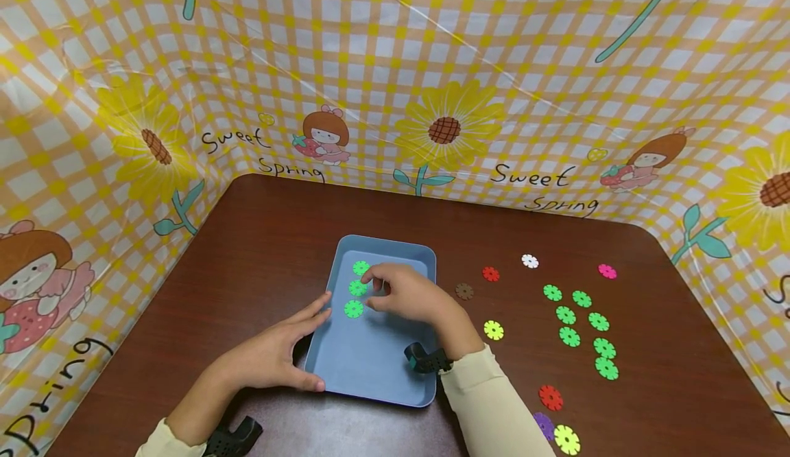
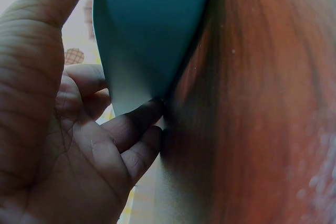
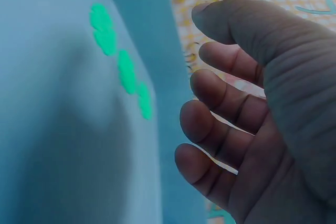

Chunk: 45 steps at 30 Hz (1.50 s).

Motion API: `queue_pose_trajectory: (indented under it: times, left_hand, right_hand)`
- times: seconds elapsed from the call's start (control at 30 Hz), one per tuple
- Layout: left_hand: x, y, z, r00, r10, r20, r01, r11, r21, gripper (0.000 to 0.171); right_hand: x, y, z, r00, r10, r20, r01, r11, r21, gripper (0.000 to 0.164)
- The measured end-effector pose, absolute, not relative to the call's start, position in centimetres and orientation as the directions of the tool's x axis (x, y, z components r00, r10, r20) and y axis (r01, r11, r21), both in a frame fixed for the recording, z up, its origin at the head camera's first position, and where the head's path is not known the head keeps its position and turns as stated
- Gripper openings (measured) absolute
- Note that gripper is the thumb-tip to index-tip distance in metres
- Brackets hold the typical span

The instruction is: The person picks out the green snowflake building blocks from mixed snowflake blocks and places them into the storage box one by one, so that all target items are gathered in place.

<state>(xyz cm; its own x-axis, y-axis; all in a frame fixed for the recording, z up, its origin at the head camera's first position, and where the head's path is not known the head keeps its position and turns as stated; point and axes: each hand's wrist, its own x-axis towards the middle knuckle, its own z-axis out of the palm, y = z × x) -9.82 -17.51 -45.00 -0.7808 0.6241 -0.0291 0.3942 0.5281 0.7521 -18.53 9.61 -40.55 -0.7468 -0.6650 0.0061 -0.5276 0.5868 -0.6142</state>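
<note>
Apparently released, the right grip hovers by green discs; the left grip, unclenched, touches the tray

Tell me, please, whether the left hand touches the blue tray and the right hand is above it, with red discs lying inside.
Not quite: the head view shows green discs, not red, inside the blue tray; the left hand touches it and the right hand is above it.

There is one tray, with ten green discs (three inside) and eight other-coloured discs.
</note>
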Motion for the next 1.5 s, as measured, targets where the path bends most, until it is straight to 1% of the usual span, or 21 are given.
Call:
queue_pose_trajectory:
  times: [0.23, 0.5, 0.67, 0.83, 0.97, 1.13, 1.37, 1.5]
  left_hand:
    - [-9.8, -17.3, -45.1, -0.785, 0.618, -0.033, 0.386, 0.531, 0.754, 0.112]
    - [-9.7, -17.5, -45.1, -0.785, 0.619, -0.03, 0.385, 0.525, 0.759, 0.111]
    - [-9.7, -17.5, -45.0, -0.785, 0.618, -0.03, 0.389, 0.531, 0.753, 0.112]
    - [-9.6, -17.5, -44.9, -0.789, 0.613, -0.043, 0.373, 0.533, 0.76, 0.112]
    - [-9.6, -17.4, -44.8, -0.789, 0.612, -0.052, 0.368, 0.539, 0.758, 0.113]
    - [-9.8, -17.3, -44.8, -0.781, 0.623, -0.034, 0.389, 0.529, 0.754, 0.111]
    - [-9.9, -17.3, -44.6, -0.785, 0.618, -0.05, 0.374, 0.535, 0.757, 0.112]
    - [-9.7, -17.5, -44.6, -0.787, 0.615, -0.047, 0.371, 0.532, 0.761, 0.112]
  right_hand:
    - [-18.0, 12.2, -38.5, -0.784, -0.616, 0.077, -0.542, 0.619, -0.569, 0.031]
    - [-18.4, 15.6, -37.9, -0.828, -0.544, 0.138, -0.519, 0.65, -0.555, 0.027]
    - [-18.6, 18.1, -38.2, -0.868, -0.481, 0.124, -0.458, 0.679, -0.573, 0.028]
    - [-18.6, 20.9, -38.6, -0.895, -0.433, 0.106, -0.415, 0.723, -0.552, 0.032]
    - [-18.5, 23.6, -38.9, -0.907, -0.406, 0.111, -0.402, 0.758, -0.514, 0.034]
    - [-18.4, 26.8, -39.1, -0.922, -0.37, 0.117, -0.377, 0.784, -0.493, 0.034]
    - [-17.8, 30.7, -39.1, -0.94, -0.314, 0.134, -0.34, 0.825, -0.452, 0.034]
    - [-17.5, 32.5, -39.4, -0.95, -0.291, 0.114, -0.312, 0.846, -0.433, 0.036]
